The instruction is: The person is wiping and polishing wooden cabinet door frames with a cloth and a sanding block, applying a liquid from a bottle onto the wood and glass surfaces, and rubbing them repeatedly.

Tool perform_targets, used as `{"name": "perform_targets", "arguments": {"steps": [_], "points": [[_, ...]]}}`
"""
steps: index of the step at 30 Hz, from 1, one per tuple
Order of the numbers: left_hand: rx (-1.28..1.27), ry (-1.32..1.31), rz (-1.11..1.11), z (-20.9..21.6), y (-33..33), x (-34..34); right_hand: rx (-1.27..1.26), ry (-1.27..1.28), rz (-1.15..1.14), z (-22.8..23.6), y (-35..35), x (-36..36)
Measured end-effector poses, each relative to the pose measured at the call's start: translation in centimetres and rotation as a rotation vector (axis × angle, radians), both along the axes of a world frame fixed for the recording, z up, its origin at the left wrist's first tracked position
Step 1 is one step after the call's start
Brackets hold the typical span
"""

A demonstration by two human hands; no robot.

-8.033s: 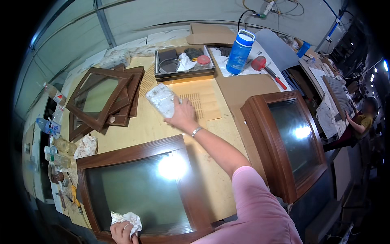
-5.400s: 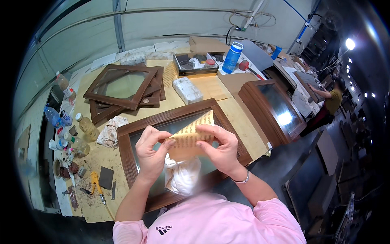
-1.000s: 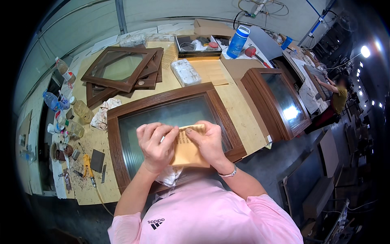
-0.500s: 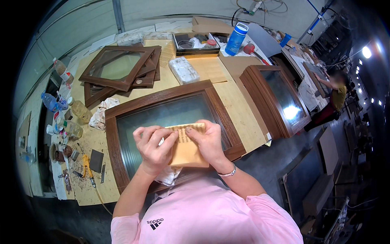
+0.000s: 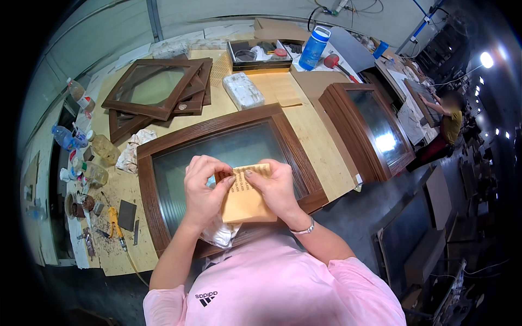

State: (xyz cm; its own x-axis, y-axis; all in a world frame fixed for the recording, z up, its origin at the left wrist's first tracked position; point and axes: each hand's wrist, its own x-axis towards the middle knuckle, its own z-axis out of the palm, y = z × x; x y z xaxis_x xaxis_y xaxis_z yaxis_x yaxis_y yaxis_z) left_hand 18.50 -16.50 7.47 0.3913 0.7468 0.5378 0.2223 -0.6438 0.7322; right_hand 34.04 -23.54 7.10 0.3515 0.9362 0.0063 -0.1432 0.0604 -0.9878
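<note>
Paper (image 5: 247, 206) at center frame, over glazed panel (image 5: 215, 129). Right hand (image 5: 277, 187) closed on paper's right side, thumb on top. Left hand (image 5: 204, 187) curled, thumb and fingers nearly together at paper's upper left edge; can't tell if pinching it. White rag (image 5: 220, 233) just below paper, lower center. White block (image 5: 243, 91) upper center, stacked frames (image 5: 138, 107) upper left.

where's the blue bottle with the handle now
In the head view, upper right of centre, the blue bottle stands between the open box and the red mallet.
</note>
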Motion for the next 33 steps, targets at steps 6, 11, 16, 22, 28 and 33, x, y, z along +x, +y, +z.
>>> {"name": "perform_targets", "arguments": {"steps": [6, 11, 16, 22, 28, 33], "points": [[0.121, 0.071, 0.007, 0.3, 0.1, 0.3, -0.008, -0.004, -0.015, -0.4, 0.1, 0.3], [0.294, 0.065, 0.043, 0.5, -0.5, 0.4, -0.001, -0.023, -0.024, -0.5, 0.2, 0.7], [-0.046, -0.154, -0.007, 1.0, -0.8, -1.8, -0.021, -0.026, -0.064, -1.1, 0.5, 1.3], [-0.330, -0.092, 0.140, 0.3, 5.2, -11.7, -0.067, 0.146, -0.073, -1.7, -0.9, 3.4], [-0.550, 0.120, 0.024, -3.4, 9.7, -16.1, -0.113, 0.188, -0.032, -2.9, -1.2, 3.3], [-0.719, 0.196, -0.042, -3.6, 11.2, -15.0, -0.094, 0.212, -0.026, -2.8, -1.4, 3.7]]}}
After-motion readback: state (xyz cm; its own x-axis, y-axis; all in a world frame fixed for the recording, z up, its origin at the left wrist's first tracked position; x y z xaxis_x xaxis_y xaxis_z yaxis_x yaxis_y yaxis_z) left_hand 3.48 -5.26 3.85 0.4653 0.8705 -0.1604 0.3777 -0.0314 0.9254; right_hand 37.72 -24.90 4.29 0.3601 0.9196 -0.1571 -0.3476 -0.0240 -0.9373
